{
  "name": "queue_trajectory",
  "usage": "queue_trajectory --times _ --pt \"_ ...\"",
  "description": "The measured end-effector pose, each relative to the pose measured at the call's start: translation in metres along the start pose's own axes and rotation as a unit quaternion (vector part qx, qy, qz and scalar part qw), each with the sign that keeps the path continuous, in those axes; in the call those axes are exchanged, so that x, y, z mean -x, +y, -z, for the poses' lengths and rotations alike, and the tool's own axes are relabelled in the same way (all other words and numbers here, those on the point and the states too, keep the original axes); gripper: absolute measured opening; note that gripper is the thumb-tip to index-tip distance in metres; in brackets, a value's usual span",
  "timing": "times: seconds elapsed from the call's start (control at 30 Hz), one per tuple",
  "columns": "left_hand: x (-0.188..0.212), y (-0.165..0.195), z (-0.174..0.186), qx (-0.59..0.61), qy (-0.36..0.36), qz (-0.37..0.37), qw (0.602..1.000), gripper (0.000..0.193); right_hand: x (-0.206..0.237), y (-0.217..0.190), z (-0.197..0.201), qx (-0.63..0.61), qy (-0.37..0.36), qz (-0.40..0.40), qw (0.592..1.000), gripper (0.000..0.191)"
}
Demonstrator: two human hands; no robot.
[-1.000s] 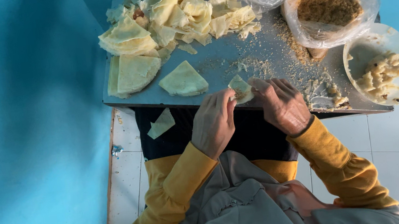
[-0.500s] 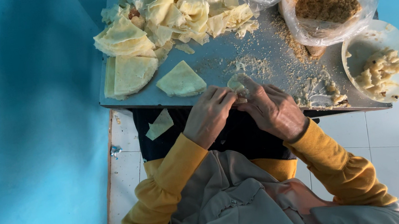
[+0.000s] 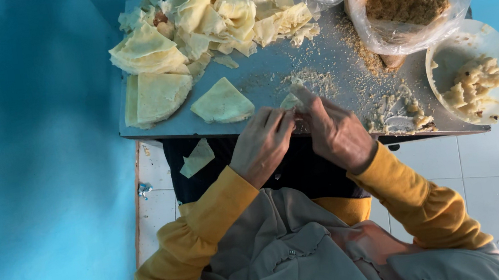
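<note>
A small piece of folded dough is pinched between the fingertips of both hands at the near edge of the board. The left hand is curled, its fingers closed on the piece from seven o'clock; the right hand grips it from five o'clock. A flat wedge of dough lies just beside at nine o'clock. A heap of dough sheets is seen at eleven o'clock, a bag of crumbs at two o'clock, and a bowl at three o'clock.
</note>
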State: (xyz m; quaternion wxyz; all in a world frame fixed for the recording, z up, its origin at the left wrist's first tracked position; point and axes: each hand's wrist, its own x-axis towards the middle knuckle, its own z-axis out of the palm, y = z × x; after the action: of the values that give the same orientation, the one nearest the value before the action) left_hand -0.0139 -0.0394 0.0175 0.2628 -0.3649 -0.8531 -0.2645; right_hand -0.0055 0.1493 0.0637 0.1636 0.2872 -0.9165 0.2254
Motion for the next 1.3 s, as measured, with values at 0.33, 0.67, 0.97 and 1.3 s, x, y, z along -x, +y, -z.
queue_trajectory --times 0.33,0.67,0.97,1.3 --pt "-0.033 -0.038 -0.031 0.111 -0.093 0.115 0.983 0.010 -0.029 0.026 0.006 -0.280 -0.146 -0.258 0.913 0.079" --pt "-0.015 -0.015 -0.014 -0.053 -0.045 -0.001 0.998 0.017 0.003 0.001 -0.006 0.039 0.024 0.025 0.999 0.070" --pt "-0.030 -0.014 -0.011 -0.048 -0.102 0.051 0.992 0.017 -0.020 0.005 -0.002 -0.092 0.023 -0.081 0.992 0.057" --pt "-0.013 0.022 0.010 -0.250 -0.093 0.030 0.963 0.047 0.009 0.000 -0.012 0.114 0.040 0.040 0.992 0.071"
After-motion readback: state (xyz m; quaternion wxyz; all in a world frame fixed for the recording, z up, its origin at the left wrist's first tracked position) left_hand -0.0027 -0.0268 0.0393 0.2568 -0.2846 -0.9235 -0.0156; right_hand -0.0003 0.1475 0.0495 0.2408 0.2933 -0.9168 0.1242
